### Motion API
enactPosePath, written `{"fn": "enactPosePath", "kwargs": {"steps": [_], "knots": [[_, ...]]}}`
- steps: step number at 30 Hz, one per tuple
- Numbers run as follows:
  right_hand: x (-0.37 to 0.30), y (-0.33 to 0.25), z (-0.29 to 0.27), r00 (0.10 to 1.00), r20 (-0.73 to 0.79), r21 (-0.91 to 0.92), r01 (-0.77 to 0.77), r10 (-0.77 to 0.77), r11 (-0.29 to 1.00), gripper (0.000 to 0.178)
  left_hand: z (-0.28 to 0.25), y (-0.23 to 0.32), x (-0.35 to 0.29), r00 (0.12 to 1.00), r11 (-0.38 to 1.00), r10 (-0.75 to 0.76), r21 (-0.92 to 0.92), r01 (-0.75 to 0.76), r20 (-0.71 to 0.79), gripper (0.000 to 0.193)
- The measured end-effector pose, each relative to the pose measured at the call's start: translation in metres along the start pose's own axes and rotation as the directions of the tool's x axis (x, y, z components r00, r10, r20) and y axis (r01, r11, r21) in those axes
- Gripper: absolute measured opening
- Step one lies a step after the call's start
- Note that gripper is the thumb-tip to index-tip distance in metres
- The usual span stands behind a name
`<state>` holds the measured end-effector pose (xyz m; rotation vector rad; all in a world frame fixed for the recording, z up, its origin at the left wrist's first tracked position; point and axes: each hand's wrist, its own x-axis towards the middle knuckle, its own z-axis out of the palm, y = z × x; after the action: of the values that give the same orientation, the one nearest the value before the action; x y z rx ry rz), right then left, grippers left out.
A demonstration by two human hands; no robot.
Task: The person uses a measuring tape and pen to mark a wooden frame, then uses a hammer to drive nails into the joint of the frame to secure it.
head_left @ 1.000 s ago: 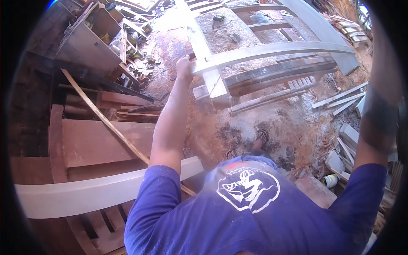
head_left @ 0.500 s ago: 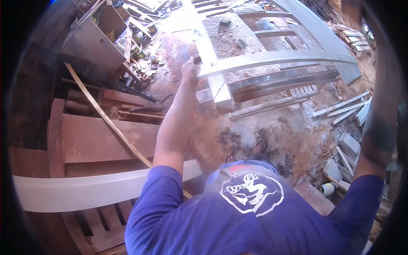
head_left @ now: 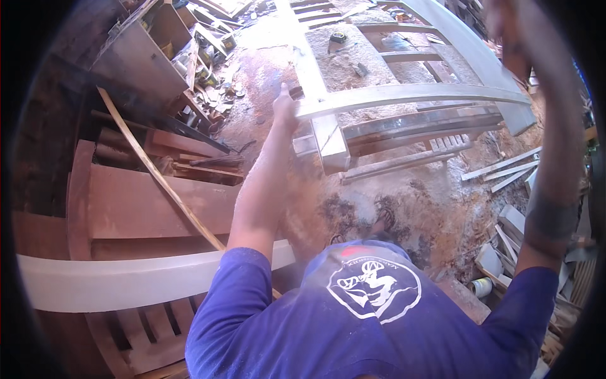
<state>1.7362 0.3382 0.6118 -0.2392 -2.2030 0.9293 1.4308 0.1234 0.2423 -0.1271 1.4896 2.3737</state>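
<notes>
A large pale wooden frame [head_left: 505, 77] with several crossbars lies ahead of me, raised off the floor on brown timbers [head_left: 404, 131]. A curved whitish rail [head_left: 416, 95] crosses its near end. My left hand [head_left: 286, 108] is closed at this rail's left end, thumb up, beside the frame's left post [head_left: 331, 142]. At the upper right, my right hand [head_left: 510, 41] is raised by the frame's right side. It is smeared by motion, and whether it touches the frame or holds anything is unclear.
Brown wooden furniture panels [head_left: 158, 199] stand at left, with a long thin strip [head_left: 148, 164] leaning over them and a white curved board [head_left: 126, 281] in front. Offcuts [head_left: 505, 167] and a tin [head_left: 481, 287] lie at right. A tape measure [head_left: 338, 38] rests beyond the rail.
My right hand has come down and to the left, further into view. My left hand stays at the rail's end. The view has shifted slightly.
</notes>
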Motion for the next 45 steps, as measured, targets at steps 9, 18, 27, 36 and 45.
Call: {"fn": "enactPosePath", "kwargs": {"steps": [9,18,27,36,45], "knots": [[-0.121,0.135,0.115,0.790,0.577,-0.307,-0.028,0.209,0.951,0.041,-0.003,-0.014,-0.005,1.000,0.999,-0.005,0.055,0.004,0.014,0.059],[0.012,0.003,-0.018,0.993,-0.092,0.303,0.098,-0.074,0.948,0.032,0.015,-0.002,-0.006,1.000,0.998,0.003,0.067,-0.004,0.020,0.060],[-0.106,0.096,0.090,0.650,0.587,-0.260,-0.413,0.483,0.873,0.032,-0.050,-0.009,-0.090,0.973,0.992,0.117,0.078,-0.104,-0.197,0.064],[-0.026,0.043,0.052,0.995,0.080,0.259,-0.083,0.064,0.962,0.028,-0.347,-0.293,-0.334,0.837,0.382,-0.439,0.775,0.504,-0.328,0.053],[-0.031,0.147,0.090,0.593,0.723,-0.344,-0.138,0.356,0.929,0.032,-0.380,-0.358,-0.323,0.776,0.511,-0.423,0.585,0.630,-0.467,0.040]]}}
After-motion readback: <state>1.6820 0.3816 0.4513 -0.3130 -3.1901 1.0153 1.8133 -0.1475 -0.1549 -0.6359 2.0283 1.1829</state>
